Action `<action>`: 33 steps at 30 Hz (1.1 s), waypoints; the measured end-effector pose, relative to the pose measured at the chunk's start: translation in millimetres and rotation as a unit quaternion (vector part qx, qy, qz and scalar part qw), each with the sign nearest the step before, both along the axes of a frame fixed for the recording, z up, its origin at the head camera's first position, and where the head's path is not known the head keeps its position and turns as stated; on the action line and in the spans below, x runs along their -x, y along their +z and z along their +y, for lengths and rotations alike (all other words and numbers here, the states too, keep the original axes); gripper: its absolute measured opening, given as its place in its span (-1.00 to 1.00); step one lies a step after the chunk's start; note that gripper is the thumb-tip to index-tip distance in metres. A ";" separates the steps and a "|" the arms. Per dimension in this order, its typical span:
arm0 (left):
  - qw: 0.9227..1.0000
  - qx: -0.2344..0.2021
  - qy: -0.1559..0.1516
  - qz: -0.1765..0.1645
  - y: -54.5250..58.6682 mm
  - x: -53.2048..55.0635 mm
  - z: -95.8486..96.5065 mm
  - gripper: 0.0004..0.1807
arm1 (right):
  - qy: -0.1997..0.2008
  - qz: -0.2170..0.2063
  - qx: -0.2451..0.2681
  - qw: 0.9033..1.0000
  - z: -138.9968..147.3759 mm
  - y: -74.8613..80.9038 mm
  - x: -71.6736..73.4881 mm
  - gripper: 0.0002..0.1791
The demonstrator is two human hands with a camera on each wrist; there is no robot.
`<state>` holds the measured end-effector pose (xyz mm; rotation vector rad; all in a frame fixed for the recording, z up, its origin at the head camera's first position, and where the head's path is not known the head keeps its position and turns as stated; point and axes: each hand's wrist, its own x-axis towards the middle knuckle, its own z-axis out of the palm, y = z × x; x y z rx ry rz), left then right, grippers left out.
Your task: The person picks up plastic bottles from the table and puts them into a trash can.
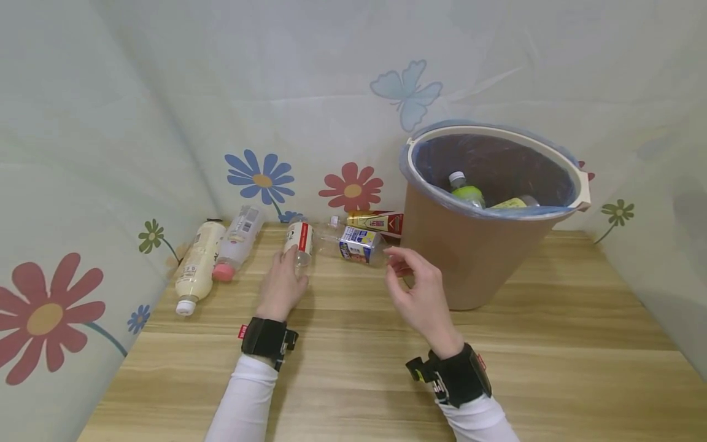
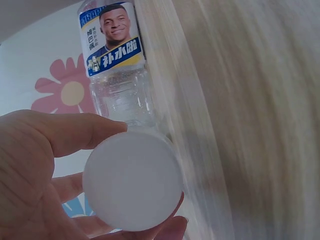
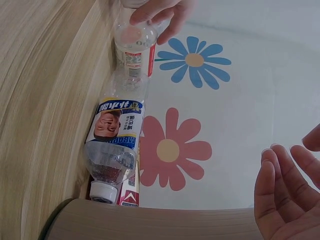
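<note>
My left hand [image 1: 280,283] grips a clear bottle [image 1: 299,238] with a white and red label at its near end. In the left wrist view, thumb and fingers curve round its wide white cap [image 2: 132,181]. The right wrist view shows this bottle [image 3: 134,45] from its base. To its right lies a clear bottle with a blue and yellow label [image 1: 358,244], its white cap [image 3: 103,192] toward the bin. My right hand [image 1: 424,298] hovers between that bottle and the bin, holding nothing, its fingers [image 3: 275,175] bent loosely and apart from the thumb.
A tall brown bin [image 1: 464,264] with a blue liner stands at right, containing a green-labelled bottle [image 1: 468,195] and a yellow item [image 1: 509,203]. A gold and red package [image 1: 381,221] lies by the wall. At left lie a cream bottle [image 1: 200,258] and a pink-capped bottle [image 1: 241,238].
</note>
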<state>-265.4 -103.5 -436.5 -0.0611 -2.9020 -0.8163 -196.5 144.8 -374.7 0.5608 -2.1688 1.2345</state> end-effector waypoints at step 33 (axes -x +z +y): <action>0.999 -0.026 0.006 0.031 -9.8 3.7 -4.3 -0.14 | 0.026 -0.055 0.005 0.998 -3.5 -15.1 8.2 -0.70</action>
